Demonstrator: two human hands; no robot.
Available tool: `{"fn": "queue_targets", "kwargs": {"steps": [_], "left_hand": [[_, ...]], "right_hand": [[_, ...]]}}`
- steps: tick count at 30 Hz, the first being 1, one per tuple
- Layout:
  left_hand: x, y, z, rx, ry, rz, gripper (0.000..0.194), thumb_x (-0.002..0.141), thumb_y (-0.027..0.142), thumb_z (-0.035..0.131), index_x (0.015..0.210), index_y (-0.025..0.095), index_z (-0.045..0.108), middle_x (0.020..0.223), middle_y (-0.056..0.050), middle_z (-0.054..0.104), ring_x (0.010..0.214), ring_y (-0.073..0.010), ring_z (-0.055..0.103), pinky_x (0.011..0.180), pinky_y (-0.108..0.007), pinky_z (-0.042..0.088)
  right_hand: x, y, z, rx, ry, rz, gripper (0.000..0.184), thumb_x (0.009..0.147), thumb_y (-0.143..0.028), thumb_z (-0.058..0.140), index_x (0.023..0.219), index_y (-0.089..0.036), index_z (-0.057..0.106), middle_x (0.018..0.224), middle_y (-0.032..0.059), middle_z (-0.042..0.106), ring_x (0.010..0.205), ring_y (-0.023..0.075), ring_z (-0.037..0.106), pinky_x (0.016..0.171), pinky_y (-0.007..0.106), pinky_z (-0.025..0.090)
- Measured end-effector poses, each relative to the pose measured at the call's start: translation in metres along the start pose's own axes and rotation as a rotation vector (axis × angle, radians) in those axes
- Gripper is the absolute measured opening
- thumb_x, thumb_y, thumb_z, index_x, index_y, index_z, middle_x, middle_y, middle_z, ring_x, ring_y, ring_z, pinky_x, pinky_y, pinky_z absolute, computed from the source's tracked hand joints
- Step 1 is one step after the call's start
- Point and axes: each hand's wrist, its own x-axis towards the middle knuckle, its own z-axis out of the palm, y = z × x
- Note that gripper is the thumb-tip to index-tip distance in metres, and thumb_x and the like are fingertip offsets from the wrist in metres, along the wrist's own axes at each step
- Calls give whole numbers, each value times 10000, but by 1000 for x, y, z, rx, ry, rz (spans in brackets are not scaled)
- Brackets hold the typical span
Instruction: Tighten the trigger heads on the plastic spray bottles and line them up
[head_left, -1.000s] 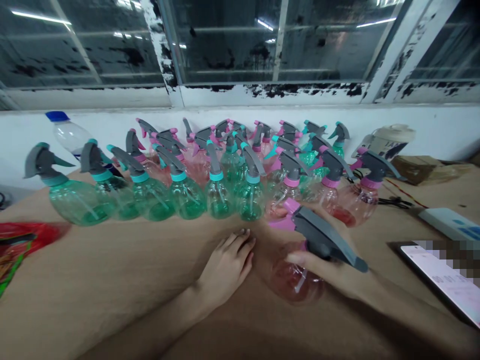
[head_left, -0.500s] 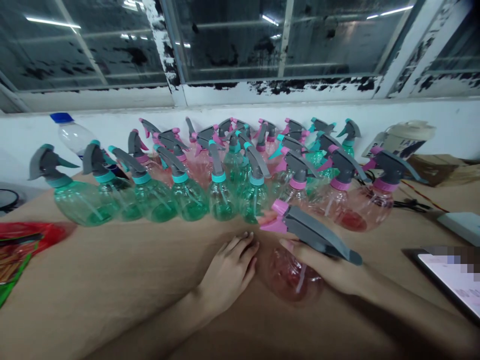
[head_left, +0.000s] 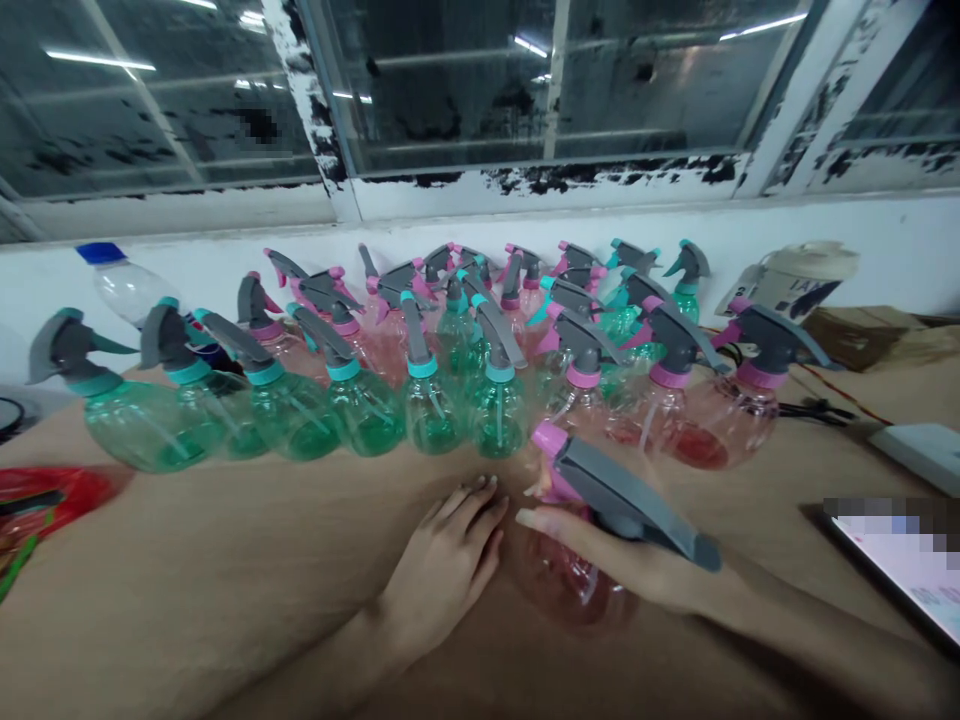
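Observation:
My right hand [head_left: 645, 560] is wrapped round the neck of a clear pink spray bottle [head_left: 574, 600], its thumb lying across the near side. This bottle has a grey sprayer head [head_left: 626, 490] with a pink nozzle pointing away to the left, and it stands close to me on the table. Its neck is mostly hidden by the hand. My left hand [head_left: 446, 570] rests palm down on the tabletop just left of the bottle, fingers stretched out, holding nothing. Beyond both hands runs a row of green spray bottles [head_left: 367, 415] and pink spray bottles [head_left: 705, 430].
More spray bottles crowd behind the front row, against the white wall. At left are a blue-capped bottle [head_left: 124, 285] and a red packet [head_left: 60, 495]. A phone-like screen device [head_left: 892, 560], a white box [head_left: 922, 450] and a whitish container [head_left: 806, 275] are at right.
The view has shifted slightly. My right thumb has slid left across the held bottle's neck, and the fingertips behind sit lower, below the nozzle. My left hand stays flat on the table.

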Motion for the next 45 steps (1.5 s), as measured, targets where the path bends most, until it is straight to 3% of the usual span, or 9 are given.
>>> {"fn": "queue_targets", "kwargs": {"steps": [4, 7, 13, 18, 20, 23, 32, 37, 45], "left_hand": [[0, 0, 1, -13, -24, -13, 310, 887, 143, 443, 1174, 98, 553, 1185, -129, 593, 1133, -252, 521, 907, -413, 483], [0, 0, 1, -5, -48, -17, 306, 886, 148, 454, 1174, 114, 553, 1215, -116, 577, 1146, -246, 510, 917, -408, 476], [0, 0, 1, 15, -39, -15, 292, 897, 162, 445, 1165, 126, 558, 1240, -110, 564, 1159, -242, 501, 931, -414, 464], [0, 1, 0, -13, -39, -22, 296, 890, 153, 453, 1166, 125, 556, 1226, -112, 571, 1149, -241, 508, 931, -415, 466], [0, 1, 0, -18, -44, -28, 293, 885, 151, 463, 1161, 127, 558, 1217, -110, 575, 1144, -242, 511, 922, -409, 474], [0, 1, 0, -9, -47, -30, 264, 882, 152, 462, 1115, 134, 583, 1196, -108, 586, 1139, -250, 515, 897, -407, 491], [0, 0, 0, -20, -31, -13, 288, 887, 147, 434, 1135, 114, 576, 1166, -126, 599, 1130, -260, 518, 874, -418, 504], [1, 1, -2, -37, -41, -22, 296, 895, 153, 423, 1153, 130, 565, 1189, -117, 587, 1130, -250, 520, 883, -415, 498], [2, 0, -2, -33, -43, -27, 315, 896, 144, 429, 1189, 144, 546, 1234, -98, 564, 1143, -235, 511, 926, -403, 470]], "right_hand": [[2, 2, -2, 80, -5, -19, 68, 806, -278, 558, 823, -225, 597, 771, -7, 651, 687, 139, 629, 665, 278, 523], [3, 3, -4, 154, -22, -8, 156, 801, -219, 521, 922, -235, 618, 864, 6, 663, 760, 149, 631, 723, 287, 520], [1, 1, -2, 127, 20, 21, 41, 774, -206, 525, 765, -230, 558, 611, -50, 521, 544, 108, 513, 549, 232, 481], [1, 0, -1, 128, 55, -9, 122, 778, -206, 528, 658, -227, 531, 600, -52, 530, 531, 101, 526, 540, 232, 477], [2, -1, -2, 134, 45, -20, 65, 785, -204, 536, 754, -226, 587, 706, -27, 612, 613, 119, 588, 601, 246, 504], [4, -3, -3, 134, 49, -30, 145, 782, -242, 574, 922, -229, 609, 857, 8, 670, 773, 158, 642, 710, 280, 529], [3, -6, -6, 105, 9, 89, 144, 803, -328, 585, 720, -213, 560, 654, -23, 594, 596, 126, 592, 592, 268, 492], [3, -5, -8, 148, 24, 11, 20, 801, -230, 563, 818, -224, 573, 771, -8, 620, 689, 134, 607, 649, 273, 505], [-1, 3, -3, 100, 75, -24, 73, 793, -197, 547, 734, -239, 551, 648, -47, 565, 558, 110, 541, 587, 251, 488]]}}
